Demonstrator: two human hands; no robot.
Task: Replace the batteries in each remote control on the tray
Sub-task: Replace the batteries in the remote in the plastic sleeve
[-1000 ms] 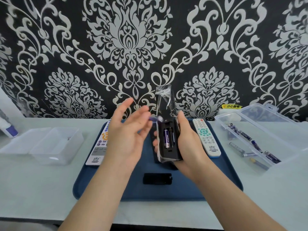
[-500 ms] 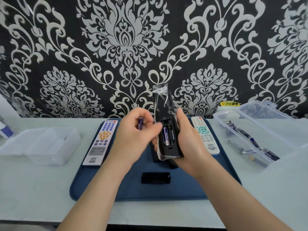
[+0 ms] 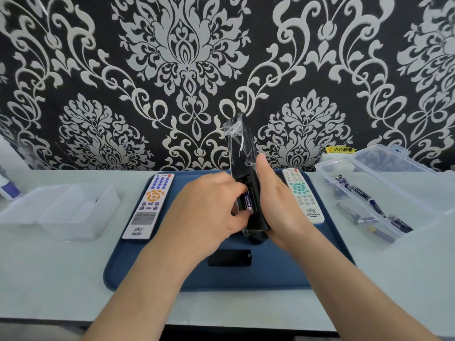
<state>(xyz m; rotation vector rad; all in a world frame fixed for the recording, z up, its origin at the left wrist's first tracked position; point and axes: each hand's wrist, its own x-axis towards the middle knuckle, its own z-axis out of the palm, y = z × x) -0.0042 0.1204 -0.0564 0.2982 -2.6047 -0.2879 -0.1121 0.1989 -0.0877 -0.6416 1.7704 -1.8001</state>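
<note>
Right hand (image 3: pixel 278 200) of mine is wrapped around the black remote (image 3: pixel 248 173), holding it tilted, back side up, above the blue tray (image 3: pixel 283 274); part of a clear plastic sleeve (image 3: pixel 234 130) clings to its upper end. Left hand (image 3: pixel 209 205) has its fingertips pinched together on a purple battery (image 3: pixel 249 201) inside the open compartment, thumb at its lower end. Whether this cell is going in or coming out I can't say for sure, and the slot beside it is hidden by my fingers. From this head view, the black battery cover (image 3: pixel 230 257) lies loose on the tray near me, so closing up remains. A white remote with an orange pad (image 3: pixel 149 205) lies face up on the tray's left, a white remote with green buttons (image 3: pixel 302 195) on its right; both look untouched. Loose batteries sit in the clear box (image 3: pixel 327 173) on the desk (image 3: pixel 49 279) to the right, and a frosted container (image 3: pixel 61 207) stands left. I'd judge one remote of three is mid-swap
</note>
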